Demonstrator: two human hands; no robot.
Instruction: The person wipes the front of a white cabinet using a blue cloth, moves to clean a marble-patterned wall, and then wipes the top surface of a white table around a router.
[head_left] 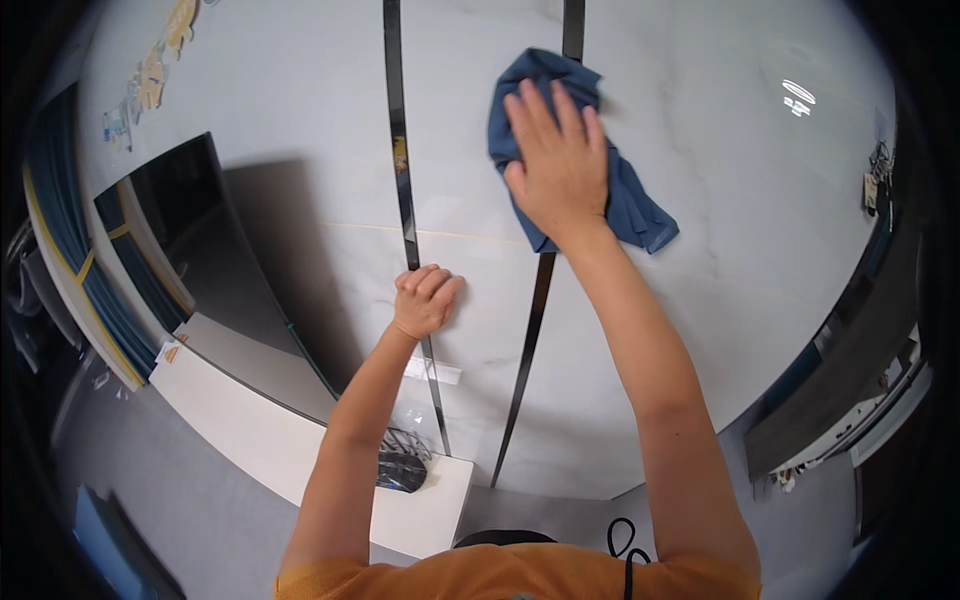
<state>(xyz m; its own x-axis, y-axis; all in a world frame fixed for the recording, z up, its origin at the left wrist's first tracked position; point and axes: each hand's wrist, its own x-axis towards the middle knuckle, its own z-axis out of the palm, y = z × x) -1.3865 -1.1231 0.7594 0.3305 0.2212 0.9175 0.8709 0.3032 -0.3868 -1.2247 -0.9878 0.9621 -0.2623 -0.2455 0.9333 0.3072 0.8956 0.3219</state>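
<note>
Blue curtains (62, 195) hang near a dark television (215, 250) and white cabinet (240, 415).

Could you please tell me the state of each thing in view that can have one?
Dark blue fabric cloth: rumpled, spread against the white marbled wall.
Bare right hand: fingers spread, on the cloth.
Bare left hand: fingers curled, at the wall by a dark glossy strip.
Large black flat-screen television: no picture, only reflections.
Blue fabric curtain: hanging in folds, yellow band across it.
</note>
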